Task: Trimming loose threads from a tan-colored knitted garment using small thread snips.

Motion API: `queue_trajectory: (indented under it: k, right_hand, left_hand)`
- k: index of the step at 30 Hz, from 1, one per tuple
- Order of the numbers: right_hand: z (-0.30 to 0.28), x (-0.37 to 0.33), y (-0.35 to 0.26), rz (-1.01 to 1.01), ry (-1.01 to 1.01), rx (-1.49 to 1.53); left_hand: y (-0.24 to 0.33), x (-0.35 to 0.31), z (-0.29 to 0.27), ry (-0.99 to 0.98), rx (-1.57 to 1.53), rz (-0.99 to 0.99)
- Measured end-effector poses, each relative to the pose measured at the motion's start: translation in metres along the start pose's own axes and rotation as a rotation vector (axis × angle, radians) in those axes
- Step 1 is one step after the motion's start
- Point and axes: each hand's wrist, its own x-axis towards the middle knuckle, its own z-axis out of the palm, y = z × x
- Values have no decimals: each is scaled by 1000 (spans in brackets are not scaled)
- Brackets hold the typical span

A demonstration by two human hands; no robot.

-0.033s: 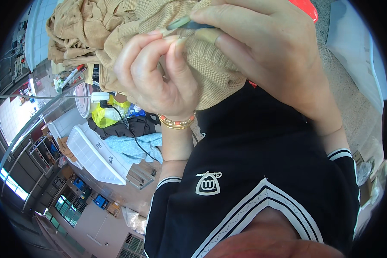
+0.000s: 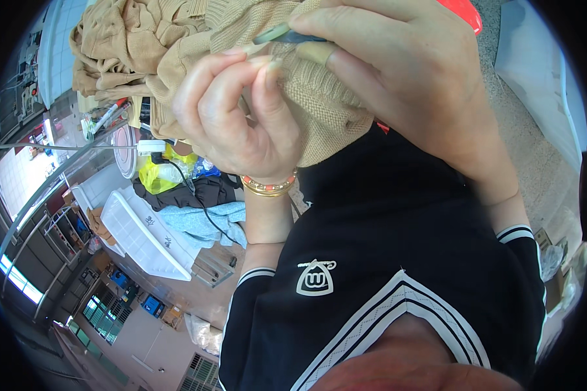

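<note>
Ref = tan knitwear (image 2: 319, 104): heaped at the top, spilling upper left, draped edge toward the person's torso. Right hand (image 2: 407, 68) comes in over its right side, thumb and fingers gripping a small green-and-dark hand tool (image 2: 293, 38). Left hand (image 2: 241, 117) is on its near left part, fingertips pinched, by the look of it on an edge of the knit; exact contact too small to confirm.

Key relation: tool sits over the knit, just beyond the left fingertips, long axis roughly left-right, green end pointing left. Right hand has it; left fingertips just beside the green end.

Counts: knit, number of pieces can't be told from the heap; hands 2; white tray (image 2: 134, 231) below left of knit, 1; light-blue towel (image 2: 205, 221) below knit, 1; bangles (image 2: 267, 188) at least 2; tool 1; tan thumb cover (image 2: 316, 53) 1.
</note>
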Motion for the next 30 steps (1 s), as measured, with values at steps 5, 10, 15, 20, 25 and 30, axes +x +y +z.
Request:
queue_trajectory:
  k: [5,10,15,20,25,30]
  right_hand:
    - [-38,26,-16,637,-602,155]
    - [-36,17,-16,900,-542,346]
    - [-29,-5,-10,1226,-638,587]
    - [-39,-5,-4,1510,-396,977]
    - [-56,-11,13,1365,-143,1038]
    - [-88,-39,54,1379,105,914]
  left_hand:
    - [-14,1,-20,204,-61,-124]
    - [-67,-10,-64,131,-143,-382]
    - [-52,-36,-66,-272,-444,-704]
    - [-44,-38,-66,-473,-558,-846]
    - [-31,-16,-69,-415,-633,-846]
    - [-14,13,-52,-228,-475,-634]
